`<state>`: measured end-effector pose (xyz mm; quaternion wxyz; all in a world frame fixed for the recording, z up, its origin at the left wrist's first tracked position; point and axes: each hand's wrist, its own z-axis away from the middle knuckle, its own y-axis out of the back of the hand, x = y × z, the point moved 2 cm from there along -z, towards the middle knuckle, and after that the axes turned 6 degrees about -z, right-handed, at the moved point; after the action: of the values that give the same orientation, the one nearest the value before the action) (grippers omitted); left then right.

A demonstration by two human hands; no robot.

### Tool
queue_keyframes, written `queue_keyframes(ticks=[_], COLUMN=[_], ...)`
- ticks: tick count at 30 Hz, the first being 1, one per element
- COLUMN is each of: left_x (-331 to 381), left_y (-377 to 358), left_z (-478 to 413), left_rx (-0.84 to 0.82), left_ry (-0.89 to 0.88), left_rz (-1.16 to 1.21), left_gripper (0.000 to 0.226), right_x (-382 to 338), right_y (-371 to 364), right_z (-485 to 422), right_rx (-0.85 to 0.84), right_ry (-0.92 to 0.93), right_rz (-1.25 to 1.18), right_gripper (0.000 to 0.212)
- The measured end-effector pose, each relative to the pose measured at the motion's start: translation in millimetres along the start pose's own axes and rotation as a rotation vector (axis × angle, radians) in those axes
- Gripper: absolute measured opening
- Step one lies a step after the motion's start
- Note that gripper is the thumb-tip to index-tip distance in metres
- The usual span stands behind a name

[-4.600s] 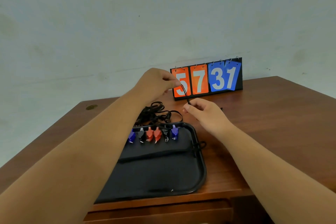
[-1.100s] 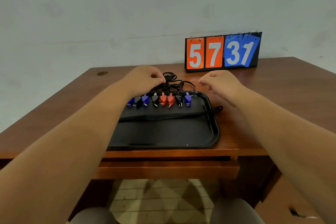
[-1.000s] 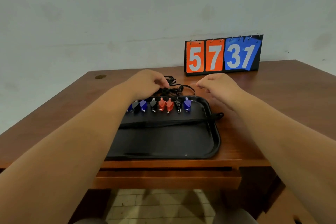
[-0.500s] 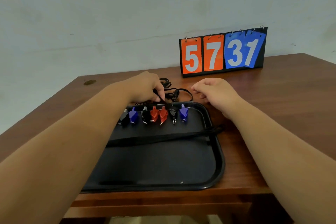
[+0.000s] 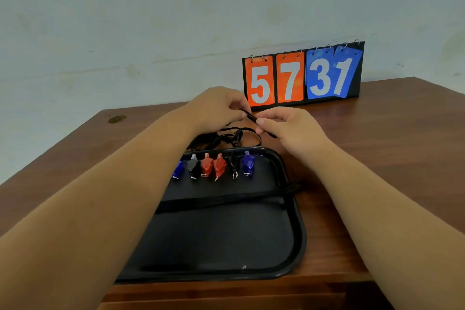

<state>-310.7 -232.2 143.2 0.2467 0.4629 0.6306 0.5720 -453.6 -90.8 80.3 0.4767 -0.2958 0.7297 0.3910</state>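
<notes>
Lifted off the tray's far rim since half a second back: both hands, now meeting above the cord heap with one black cord stretched between them. Previously left hand low on the heap, right hand idle beside it.

Noted, in order of size:

- Wooden table (image 5: 377,146): bearing everything.
- Black tray (image 5: 299,234): set near the front edge, under the forearms. Judged a work surface to keep small parts from straying.
- Flip scoreboard (image 5: 302,75): upright at the far edge, reading 57 and 31, apart from the work.
- Black strap (image 5: 214,202): laid across the tray's middle, one end over the right rim.
- Heap of black cords (image 5: 221,137): on the table just beyond the far rim, within reach of both hands. Judged the supply.
- Row of small coloured plastic pieces (image 5: 219,165): lined along the tray's far side, blue, grey, red, red, black, blue, some with a metal ring. Whistle-like, exact kind uncertain. Judged laid out for taking one by one.
- Black cord (image 5: 251,117): in the air above the heap, slanting from upper left to lower right.
- Left hand (image 5: 219,106): fingers curled, thumb and forefinger pinching the cord's upper part.
- Right hand (image 5: 289,126): curled likewise, pinching lower down, short tail showing past the fingers.

Judged held taut to straighten it before fitting.
</notes>
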Motion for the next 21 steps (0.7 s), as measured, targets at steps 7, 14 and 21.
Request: queue_keyframes(ticks=[7,14,21], left_x=[-10,-41,-49], left_y=[-5,5,17], left_z=[-2,0,5], left_rx=[-0.053,0.118,0.194], left_ry=[0.051,0.211,0.257], left_rz=[-0.061,-0.018,0.056], left_gripper=[0.015,0.020,0.025], right_x=[6,21,19], right_y=[10,24,29], right_z=[-10,-15,-12], right_rx=[0.182,0.339,0.390], right_ry=[-0.050,-0.138,-0.198], right_rz=[0.139,0.178,0.159], right_gripper=[0.017,0.020,0.024])
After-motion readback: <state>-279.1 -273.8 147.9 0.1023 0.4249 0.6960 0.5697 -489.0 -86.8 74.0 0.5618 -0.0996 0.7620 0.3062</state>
